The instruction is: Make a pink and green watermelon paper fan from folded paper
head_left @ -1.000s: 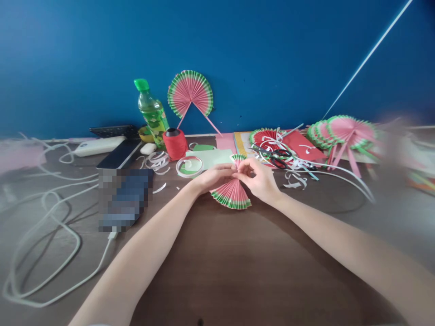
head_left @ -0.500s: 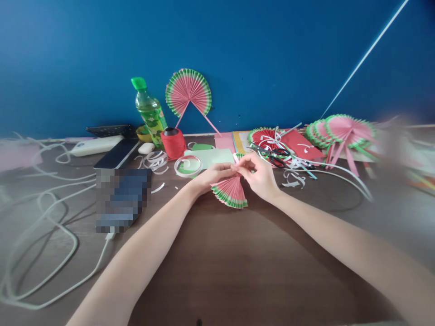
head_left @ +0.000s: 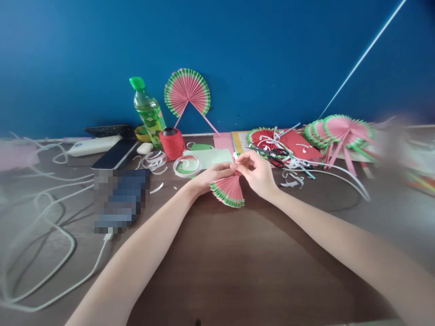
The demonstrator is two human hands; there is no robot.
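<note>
Over the middle of the table, a pleated paper fan point(head_left: 228, 191) in pink with a green and white edge hangs half spread below my fingers. My left hand point(head_left: 216, 174) is closed on its upper left folds. Close beside it, my right hand point(head_left: 255, 174) pinches the fan's narrow gathered part, with thumb and index finger meeting the left fingertips. A bit of the fan's white and green end shows above the fingers. Whatever lies exactly between the fingertips is hidden.
Behind my hands lie black scissors point(head_left: 279, 158), white paper strips and a red pleated fan point(head_left: 261, 136). Finished-looking fans point(head_left: 346, 129) stand right. Left are a red thread spool point(head_left: 172, 144), a tape roll point(head_left: 186, 166), a green-capped bottle point(head_left: 148, 113), a phone point(head_left: 127, 199) and white cables point(head_left: 73, 244).
The fan's lower spread has narrowed slightly and its right edge has swung a little left. Less of its upper end shows. Both hands stay nearly in place, still gripping it.
</note>
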